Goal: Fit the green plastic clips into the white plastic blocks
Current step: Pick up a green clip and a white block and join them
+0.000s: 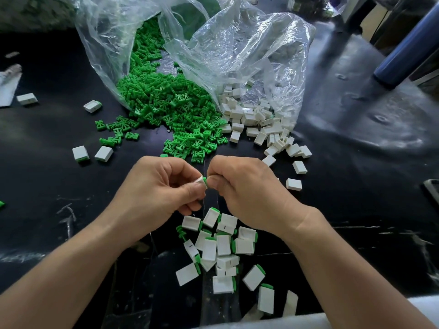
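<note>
My left hand point(161, 186) holds a white plastic block point(199, 181) between thumb and fingers, above the middle of the black table. My right hand point(240, 186) pinches a green clip point(205, 182) against the block's open end; most of the clip is hidden. Below my hands lies a heap of fitted blocks with green edges point(223, 248). A pile of loose green clips point(171, 103) spills from a clear bag, and loose white blocks point(256, 119) spill from a second bag to its right.
The clear plastic bags point(237, 43) stand open at the back. Stray white blocks point(92, 106) lie left on the black table point(47, 186), others at the right point(293, 184). A blue cylinder point(408, 43) leans at far right.
</note>
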The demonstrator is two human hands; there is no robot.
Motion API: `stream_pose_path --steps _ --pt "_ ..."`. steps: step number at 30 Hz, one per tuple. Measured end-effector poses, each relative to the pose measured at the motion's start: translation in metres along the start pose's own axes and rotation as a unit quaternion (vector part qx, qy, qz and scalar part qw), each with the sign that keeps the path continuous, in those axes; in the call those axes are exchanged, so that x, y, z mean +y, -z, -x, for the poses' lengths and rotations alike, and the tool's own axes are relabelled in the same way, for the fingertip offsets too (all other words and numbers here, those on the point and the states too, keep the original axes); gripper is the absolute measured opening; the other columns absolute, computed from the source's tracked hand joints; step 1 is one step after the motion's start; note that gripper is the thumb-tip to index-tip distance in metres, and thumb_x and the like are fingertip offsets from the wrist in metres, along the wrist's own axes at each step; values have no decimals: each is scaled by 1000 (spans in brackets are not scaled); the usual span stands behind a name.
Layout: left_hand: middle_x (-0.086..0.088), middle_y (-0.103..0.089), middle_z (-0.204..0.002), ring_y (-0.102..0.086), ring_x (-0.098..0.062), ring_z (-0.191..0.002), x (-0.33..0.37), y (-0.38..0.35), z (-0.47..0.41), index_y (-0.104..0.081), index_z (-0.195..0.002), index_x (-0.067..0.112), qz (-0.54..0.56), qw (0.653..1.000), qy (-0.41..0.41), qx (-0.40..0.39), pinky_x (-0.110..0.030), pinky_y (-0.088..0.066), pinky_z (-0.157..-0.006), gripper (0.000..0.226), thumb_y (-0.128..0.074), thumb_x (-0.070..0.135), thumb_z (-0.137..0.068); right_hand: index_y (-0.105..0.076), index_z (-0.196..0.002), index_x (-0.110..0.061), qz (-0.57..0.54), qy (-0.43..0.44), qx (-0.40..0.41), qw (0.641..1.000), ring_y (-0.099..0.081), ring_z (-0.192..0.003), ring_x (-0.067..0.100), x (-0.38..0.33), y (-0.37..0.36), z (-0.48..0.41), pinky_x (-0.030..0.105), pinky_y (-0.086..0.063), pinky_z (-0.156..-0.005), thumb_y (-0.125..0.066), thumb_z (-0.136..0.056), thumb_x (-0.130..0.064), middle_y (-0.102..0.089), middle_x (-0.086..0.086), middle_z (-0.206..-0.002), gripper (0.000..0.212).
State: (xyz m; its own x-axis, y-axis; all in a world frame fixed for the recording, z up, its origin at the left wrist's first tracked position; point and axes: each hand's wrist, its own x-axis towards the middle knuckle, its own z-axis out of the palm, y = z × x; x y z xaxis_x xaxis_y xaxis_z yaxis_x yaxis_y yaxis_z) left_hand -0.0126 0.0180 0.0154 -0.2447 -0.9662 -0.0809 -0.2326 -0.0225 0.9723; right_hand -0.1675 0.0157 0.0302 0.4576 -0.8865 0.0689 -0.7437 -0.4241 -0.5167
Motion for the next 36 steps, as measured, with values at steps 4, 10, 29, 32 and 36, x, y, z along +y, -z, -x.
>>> stream_pose_path --steps 4,10,29,32,36 --pt "-10 -68 -61 -64 -13 -49 -3 0 0 -69 -69 8 -35 999 -9 -6 -19 -50 -46 11 -69 -1 -75 -45 -83 -16 50 28 -33 998 -44 -74 23 0 2 0 36 -34 -67 -48 -91 -8 -41 -5 -76 11" --pt "-12 -68 -63 -64 -13 -50 0 -1 -1 -69 -72 7 -15 1000 -20 -2 -20 -52 -48 6 -69 2 -74 -52 -81 -12 24 28 -2 999 -50 -74 25 2 -1 0 39 -40 -67 -51 -90 -9 -46 -2 -75 9" --pt "-14 -66 -98 -61 -25 -76 7 -3 -1 -65 -76 7 117 991 -46 34 -27 -54 -73 20 -66 18 -59 -55 -75 -10 -605 -176 -143 763 -50 -53 12 -6 -6 -5 20 -36 -49 -34 -71 -55 -57 6 -65 50" --pt "-18 -61 -64 -56 -25 -50 10 -4 2 -65 -84 3 166 985 -48 -6 -26 -51 -49 20 -64 10 -64 -50 -72 -9 -605 -184 -134 763 -45 -49 10 -8 -7 -5 21 -34 -49 -36 -71 -54 -51 2 -60 47" --pt "-32 -54 -63 -57 -28 -47 11 -3 2 -66 -83 -4 161 984 -66 -27 -30 -53 -48 17 -61 4 -69 -47 -75 -11 -597 -195 -135 766 -39 -50 8 -8 -9 -3 21 -30 -50 -35 -87 -46 -44 0 -61 38"
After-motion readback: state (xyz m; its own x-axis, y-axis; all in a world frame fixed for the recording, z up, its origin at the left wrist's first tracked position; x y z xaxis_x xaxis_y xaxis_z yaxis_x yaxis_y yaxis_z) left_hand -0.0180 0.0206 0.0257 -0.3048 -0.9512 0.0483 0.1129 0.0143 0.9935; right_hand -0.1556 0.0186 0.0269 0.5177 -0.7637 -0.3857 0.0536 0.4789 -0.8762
